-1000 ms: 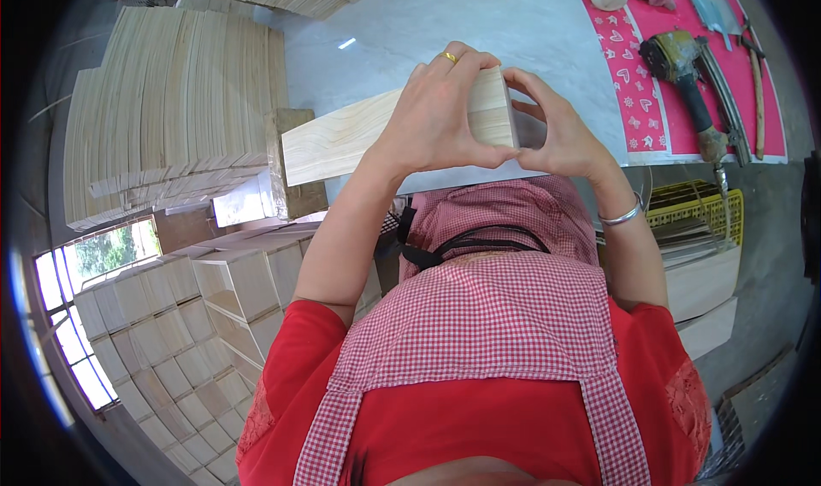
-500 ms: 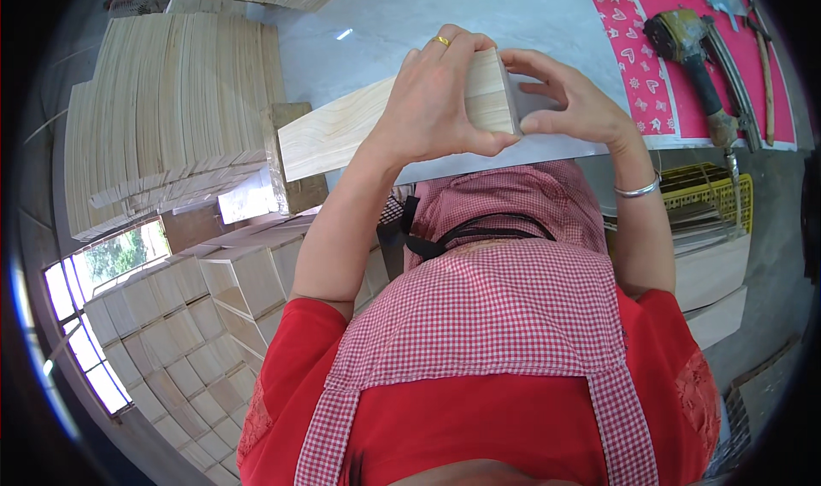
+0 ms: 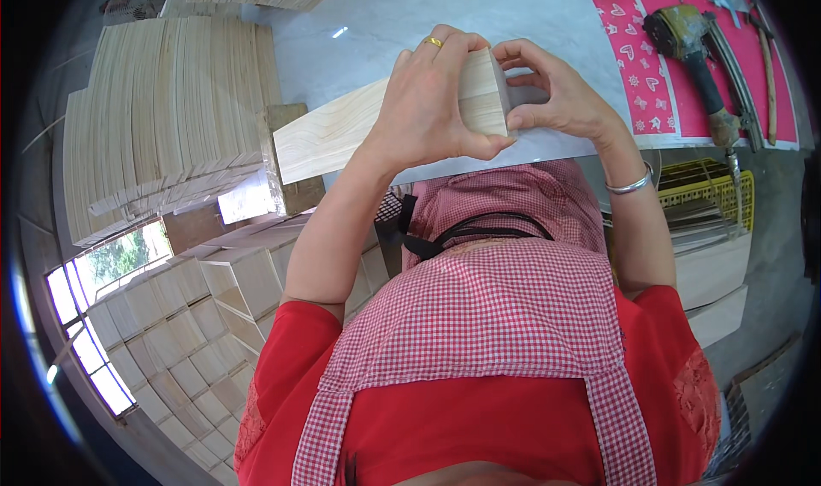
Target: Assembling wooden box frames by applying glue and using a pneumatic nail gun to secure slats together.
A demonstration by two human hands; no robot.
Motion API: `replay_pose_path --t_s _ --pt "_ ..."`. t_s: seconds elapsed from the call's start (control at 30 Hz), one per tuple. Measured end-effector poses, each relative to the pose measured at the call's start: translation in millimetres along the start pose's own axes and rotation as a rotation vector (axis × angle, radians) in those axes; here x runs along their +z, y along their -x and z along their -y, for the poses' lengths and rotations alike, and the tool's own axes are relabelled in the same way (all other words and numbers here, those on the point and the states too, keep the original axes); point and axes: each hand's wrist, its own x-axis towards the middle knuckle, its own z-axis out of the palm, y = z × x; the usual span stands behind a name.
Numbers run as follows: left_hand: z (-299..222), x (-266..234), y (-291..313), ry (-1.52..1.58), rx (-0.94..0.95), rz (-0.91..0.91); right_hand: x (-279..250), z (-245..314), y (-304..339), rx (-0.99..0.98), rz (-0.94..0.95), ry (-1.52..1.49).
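Boards [image 3: 180, 101] stand by the worktop's [image 3: 368, 50] left edge, a nail gun [image 3: 697, 68] near its right. At the front edge, the left grip [image 3: 423, 101] holds pale, stripy wood [image 3: 333, 131]; can't tell if the right grip [image 3: 560, 97] does.

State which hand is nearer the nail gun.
Right. The right hand, at the end of the wooden piece, is left of the nail gun; the left hand, holding it, is farther left.
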Motion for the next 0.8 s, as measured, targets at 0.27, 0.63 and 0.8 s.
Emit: replay_pose_path --t_s 0.27,0.63,0.8 --pt "1 1 -2 0.004 0.017 -0.023 6 6 12 -0.1 -0.078 0.024" --pt "2 0 -4 0.046 -0.007 0.009 71 38 82 -0.224 -0.243 0.108" --pt "2 1 -3 0.019 0.024 -0.05 34 39 100 -0.216 -0.431 0.369"
